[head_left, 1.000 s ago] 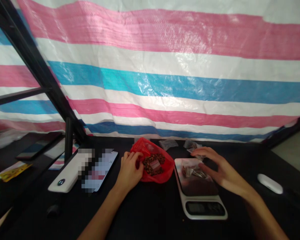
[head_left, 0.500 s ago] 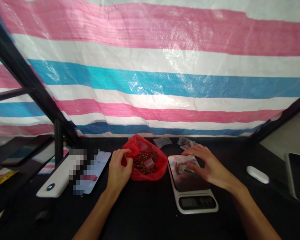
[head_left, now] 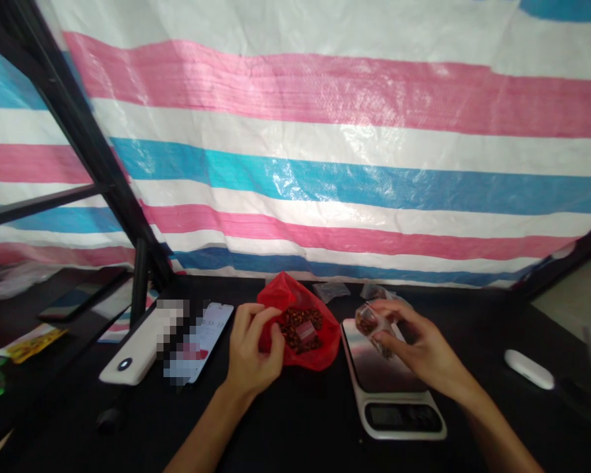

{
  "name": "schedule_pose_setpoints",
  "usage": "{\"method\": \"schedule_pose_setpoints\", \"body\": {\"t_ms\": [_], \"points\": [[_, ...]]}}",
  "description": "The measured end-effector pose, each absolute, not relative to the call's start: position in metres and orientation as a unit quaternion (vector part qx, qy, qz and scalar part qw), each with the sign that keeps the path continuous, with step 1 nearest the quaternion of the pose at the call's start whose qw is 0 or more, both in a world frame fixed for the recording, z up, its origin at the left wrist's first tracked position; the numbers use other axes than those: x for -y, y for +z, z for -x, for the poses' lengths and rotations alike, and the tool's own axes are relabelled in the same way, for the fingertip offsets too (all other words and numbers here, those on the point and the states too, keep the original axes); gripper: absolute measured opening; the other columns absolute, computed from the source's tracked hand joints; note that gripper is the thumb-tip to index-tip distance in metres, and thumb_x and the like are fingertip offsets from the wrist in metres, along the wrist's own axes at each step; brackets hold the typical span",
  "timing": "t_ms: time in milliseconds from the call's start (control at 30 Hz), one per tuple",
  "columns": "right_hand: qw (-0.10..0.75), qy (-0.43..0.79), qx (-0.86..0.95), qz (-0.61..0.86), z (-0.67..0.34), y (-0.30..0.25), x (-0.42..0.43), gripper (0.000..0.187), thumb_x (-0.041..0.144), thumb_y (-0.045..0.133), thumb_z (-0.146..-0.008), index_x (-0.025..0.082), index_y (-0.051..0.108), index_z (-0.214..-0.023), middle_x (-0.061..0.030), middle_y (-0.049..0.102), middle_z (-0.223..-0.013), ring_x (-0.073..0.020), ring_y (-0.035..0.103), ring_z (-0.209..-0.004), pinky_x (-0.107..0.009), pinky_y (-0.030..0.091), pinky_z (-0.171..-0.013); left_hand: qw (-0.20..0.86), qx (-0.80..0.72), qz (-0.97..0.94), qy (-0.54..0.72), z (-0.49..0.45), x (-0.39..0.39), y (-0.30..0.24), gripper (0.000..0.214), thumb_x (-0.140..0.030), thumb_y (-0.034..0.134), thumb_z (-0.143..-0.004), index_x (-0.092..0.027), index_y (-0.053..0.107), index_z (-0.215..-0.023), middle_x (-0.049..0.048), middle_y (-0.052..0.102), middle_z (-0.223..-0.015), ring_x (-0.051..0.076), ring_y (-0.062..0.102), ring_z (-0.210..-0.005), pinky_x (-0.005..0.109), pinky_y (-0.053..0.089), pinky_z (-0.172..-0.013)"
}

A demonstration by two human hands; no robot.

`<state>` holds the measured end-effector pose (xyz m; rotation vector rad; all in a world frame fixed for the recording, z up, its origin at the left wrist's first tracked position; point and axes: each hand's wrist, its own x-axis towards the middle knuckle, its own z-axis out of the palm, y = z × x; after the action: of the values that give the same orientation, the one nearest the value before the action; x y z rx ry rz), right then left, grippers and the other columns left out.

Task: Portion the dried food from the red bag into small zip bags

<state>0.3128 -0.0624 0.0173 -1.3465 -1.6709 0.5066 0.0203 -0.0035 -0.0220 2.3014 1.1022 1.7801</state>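
Observation:
My left hand (head_left: 252, 351) is closed on the left rim of a red plastic bag (head_left: 329, 353), its fingers curled over the edge. Inside that bag lie many small brown pieces, like beans or kernels, with a small clear zip packet (head_left: 306, 332) on top. My right hand (head_left: 418, 345) pinches a small clear plastic bag (head_left: 366, 320) of brown pieces between thumb and fingers. It holds this bag tilted above the plate of a white digital kitchen scale (head_left: 369, 378). The scale's display is too dark to read.
Behind lie small clear bags (head_left: 331, 290). To the left are a phone (head_left: 209, 335), a white power bank (head_left: 132, 355) and a yellow packet (head_left: 37, 343). A white oval case (head_left: 528, 369) lies right. Striped plastic sheeting (head_left: 325, 151) hangs behind the black table.
My right hand has lifted the small clear bag off the scale plate and tilted it. My left hand stays at the red bag's rim. The camera view has shifted slightly.

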Motion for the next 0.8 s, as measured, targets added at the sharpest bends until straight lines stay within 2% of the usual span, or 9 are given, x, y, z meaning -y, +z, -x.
{"method": "schedule_pose_setpoints", "body": {"t_ms": [67, 133, 233, 333, 433, 533, 600, 800], "points": [[0.498, 0.249, 0.659, 0.505, -0.291, 0.021, 0.061, 0.03, 0.045, 0.069, -0.089, 0.027, 0.061, -0.112, -0.0046, 0.071, -0.101, -0.0219, 0.069, -0.092, -0.035, 0.057, -0.081, 0.102, -0.299, -0.777, 0.544, -0.027, 0.014, -0.019, 0.029, -0.011, 0.059, -0.087, -0.022, 0.06, -0.114, 0.0061, 0.058, -0.103, 0.021, 0.058, -0.096, 0.033, 0.05, -0.084], [0.51, 0.289, 0.658, 0.472, -0.264, 0.023, 0.058, 0.021, 0.04, 0.067, -0.093, 0.026, 0.058, -0.106, -0.0019, 0.069, -0.095, -0.0186, 0.068, -0.087, -0.031, 0.057, -0.078, 0.204, -0.294, -0.781, 0.511, -0.035, 0.021, -0.02, 0.042, -0.02, 0.067, -0.086, -0.023, 0.056, -0.127, 0.0093, 0.06, -0.118, 0.024, 0.059, -0.109, 0.037, 0.05, -0.093], [0.463, 0.322, 0.697, 0.442, -0.228, 0.028, 0.047, 0.013, 0.031, 0.063, -0.095, 0.025, 0.058, -0.105, -0.0029, 0.068, -0.101, -0.0172, 0.067, -0.091, -0.032, 0.056, -0.085, 0.346, -0.296, -0.744, 0.49, -0.043, 0.021, -0.026, 0.053, -0.033, 0.069, -0.087, -0.022, 0.052, -0.136, 0.0114, 0.061, -0.126, 0.027, 0.06, -0.116, 0.04, 0.05, -0.099], [0.398, 0.281, 0.769, 0.413, -0.213, 0.034, 0.027, 0.015, 0.024, 0.057, -0.096, 0.023, 0.065, -0.108, -0.0066, 0.067, -0.113, -0.0189, 0.065, -0.105, -0.035, 0.052, -0.096, 0.432, -0.347, -0.656, 0.512, -0.045, 0.012, -0.032, 0.04, -0.04, 0.055, -0.097, -0.02, 0.057, -0.132, 0.0107, 0.065, -0.126, 0.025, 0.061, -0.119, 0.04, 0.046, -0.105], [0.322, 0.205, 0.813, 0.439, -0.216, 0.04, 0.009, 0.019, 0.019, 0.054, -0.095, 0.021, 0.07, -0.105, -0.009, 0.067, -0.113, -0.0211, 0.064, -0.108, -0.038, 0.049, -0.099, 0.45, -0.388, -0.6, 0.535, -0.041, 0.002, -0.031, 0.035, -0.044, 0.052, -0.098, -0.019, 0.062, -0.12, 0.0083, 0.07, -0.115, 0.023, 0.066, -0.109, 0.035, 0.049, -0.099], [0.143, 0.151, 0.855, 0.474, -0.221, 0.042, 0.0, 0.023, 0.019, 0.062, -0.09, 0.021, 0.071, -0.111, -0.0089, 0.069, -0.115, -0.0245, 0.065, -0.108, -0.039, 0.049, -0.098, 0.424, -0.425, -0.593, 0.536, -0.035, -0.003, -0.027, 0.03, -0.044, 0.055, -0.096, -0.019, 0.063, -0.111, 0.005, 0.072, -0.102, 0.021, 0.067, -0.093, 0.031, 0.051, -0.086], [0.059, 0.125, 0.865, 0.483, -0.222, 0.042, 0.0, 0.03, 0.017, 0.065, -0.087, 0.021, 0.07, -0.116, -0.0091, 0.071, -0.117, -0.0266, 0.066, -0.108, -0.038, 0.049, -0.096, 0.402, -0.447, -0.608, 0.518, -0.032, -0.004, -0.025, 0.027, -0.043, 0.055, -0.096, -0.02, 0.063, -0.107, 0.0039, 0.071, -0.095, 0.021, 0.067, -0.089, 0.031, 0.051, -0.083], [0.043, 0.105, 0.861, 0.495, -0.213, 0.029, 0.0, 0.03, 0.011, 0.061, -0.087, 0.021, 0.072, -0.112, -0.0088, 0.072, -0.114, -0.0243, 0.069, -0.102, -0.033, 0.049, -0.088, 0.405, -0.482, -0.571, 0.526, -0.036, -0.008, -0.037, 0.032, -0.048, 0.054, -0.095, -0.019, 0.061, -0.109, 0.0048, 0.072, -0.095, 0.021, 0.068, -0.088, 0.032, 0.052, -0.081]]}}
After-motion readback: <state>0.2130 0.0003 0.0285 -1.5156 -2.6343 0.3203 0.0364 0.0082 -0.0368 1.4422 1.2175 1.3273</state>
